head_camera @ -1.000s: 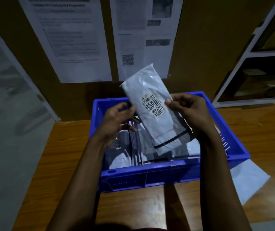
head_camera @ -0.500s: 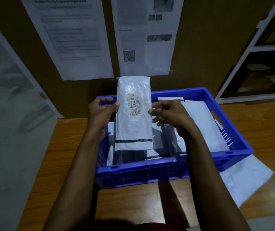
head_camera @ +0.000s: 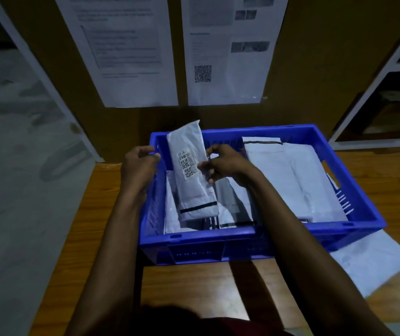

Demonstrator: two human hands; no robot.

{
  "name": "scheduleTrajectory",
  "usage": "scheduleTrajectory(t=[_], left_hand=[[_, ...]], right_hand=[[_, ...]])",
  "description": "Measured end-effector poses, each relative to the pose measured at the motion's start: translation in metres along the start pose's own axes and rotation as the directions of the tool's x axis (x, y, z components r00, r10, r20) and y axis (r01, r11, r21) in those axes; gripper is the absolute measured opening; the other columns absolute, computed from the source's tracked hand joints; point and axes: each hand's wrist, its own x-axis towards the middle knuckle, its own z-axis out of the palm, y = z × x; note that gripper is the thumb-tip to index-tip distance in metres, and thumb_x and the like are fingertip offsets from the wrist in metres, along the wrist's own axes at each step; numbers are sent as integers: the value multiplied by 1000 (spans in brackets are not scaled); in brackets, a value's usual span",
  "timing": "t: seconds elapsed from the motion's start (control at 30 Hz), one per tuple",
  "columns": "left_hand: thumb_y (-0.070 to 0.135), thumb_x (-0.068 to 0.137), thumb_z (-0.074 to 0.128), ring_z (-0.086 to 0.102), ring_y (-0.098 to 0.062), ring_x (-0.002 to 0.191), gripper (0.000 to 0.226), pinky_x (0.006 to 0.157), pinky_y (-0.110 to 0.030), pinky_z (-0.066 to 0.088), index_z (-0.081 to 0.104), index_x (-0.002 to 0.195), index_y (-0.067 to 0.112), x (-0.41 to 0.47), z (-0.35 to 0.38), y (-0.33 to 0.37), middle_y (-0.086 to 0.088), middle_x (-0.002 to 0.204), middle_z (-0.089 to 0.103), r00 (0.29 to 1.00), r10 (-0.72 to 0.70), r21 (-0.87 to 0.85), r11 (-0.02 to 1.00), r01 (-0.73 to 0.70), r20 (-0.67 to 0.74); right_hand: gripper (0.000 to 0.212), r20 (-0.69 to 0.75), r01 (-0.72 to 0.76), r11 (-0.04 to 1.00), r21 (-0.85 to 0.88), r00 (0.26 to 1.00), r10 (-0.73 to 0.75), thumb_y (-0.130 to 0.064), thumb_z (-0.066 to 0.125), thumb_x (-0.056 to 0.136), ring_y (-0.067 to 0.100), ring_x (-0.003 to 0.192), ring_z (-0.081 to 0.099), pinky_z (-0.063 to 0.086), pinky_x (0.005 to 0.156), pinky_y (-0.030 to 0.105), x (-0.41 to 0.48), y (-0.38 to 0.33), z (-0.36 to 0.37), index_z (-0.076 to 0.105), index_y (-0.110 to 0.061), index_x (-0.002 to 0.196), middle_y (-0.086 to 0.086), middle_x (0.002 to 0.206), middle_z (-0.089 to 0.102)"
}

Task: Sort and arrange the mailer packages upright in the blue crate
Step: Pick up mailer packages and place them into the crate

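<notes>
Wood table (head_camera: pixel 194 287); R hand (head_camera: pixel 225 166) pinch on mailer (head_camera: pixel 191 187), L hand (head_camera: pixel 138 168) curled.

A blue crate (head_camera: pixel 242 232) sits on the wooden bench (head_camera: pixel 194 287), and the right hand (head_camera: pixel 225 166) pinches the right edge of a white mailer (head_camera: pixel 191 190) beside its barcode label (head_camera: pixel 187 164), holding it nearly upright in the crate's left part. The left hand (head_camera: pixel 141 166) is curled at the crate's left wall, apart from that mailer; whether it grips the rim is unclear. Larger mailers (head_camera: pixel 291 178) lean in the right part, and a flat mailer (head_camera: pixel 373 263) lies on the bench at the crate's right corner.
</notes>
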Motion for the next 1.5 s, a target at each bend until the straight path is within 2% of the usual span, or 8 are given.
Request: scheduleTrajectory(t=[0.3,0.5,0.77,0.93,1.1,1.2,1.33,1.5], left_hand=[[12,93,70,69,-27,90,16,73,-39,61,64,107,18,3,6,-9,-15,109,71,997,-44,-64,997,48,56],[12,93,72,70,-29,89,12,72,-40,60,66,101,18,6,13,-8,-17,113,71,988,-77,-6,997,78,132],[10,94,69,71,-30,93,11,78,-47,61,66,103,16,7,23,-10,-14,111,72,982,-108,-2,994,110,158],[11,95,69,73,-30,94,15,76,-44,63,66,110,14,8,26,-8,-13,109,73,983,-95,-2,995,97,158],[11,93,69,73,-29,87,14,69,-39,60,65,106,16,10,26,-11,-15,106,74,986,-80,-29,996,85,145],[9,93,68,73,-29,89,19,68,-35,59,66,112,11,6,32,-15,-13,106,74,985,-83,-2,996,84,154],[7,93,68,72,-29,87,15,72,-40,58,68,108,11,-6,52,-15,-12,101,75,960,-114,46,993,106,254],[1,88,66,70,-26,77,12,70,-39,56,70,96,9,-12,67,-13,-18,98,75,918,-155,129,985,115,366]], right_hand=[[16,186,-169,986,-15,968,168,0,60,99,31,65,70,65,66,44,6,24,33,53,0,85,22,88,62],[27,159,-162,896,-415,956,246,-20,63,98,27,73,57,45,55,32,7,40,49,51,-1,112,15,91,55],[55,95,98,507,-856,995,-31,-29,63,96,39,124,56,47,95,39,15,47,73,48,-4,142,21,136,57],[46,368,280,333,-900,900,236,-34,72,92,36,120,61,52,96,39,14,49,79,62,-10,131,17,132,63],[47,209,212,665,-716,974,-85,-18,60,100,29,132,56,41,108,34,-1,24,47,55,-14,147,11,147,58],[38,-91,140,804,-577,968,-234,-18,62,100,24,100,71,58,86,36,-19,19,19,63,-17,138,4,128,70],[30,-318,-55,728,-684,920,-229,-27,71,95,28,99,72,55,89,37,-32,31,-8,72,-15,122,8,103,78],[38,-351,-187,629,-755,925,-147,-42,82,84,32,88,70,48,68,32,-33,41,3,68,-6,87,12,84,69]])
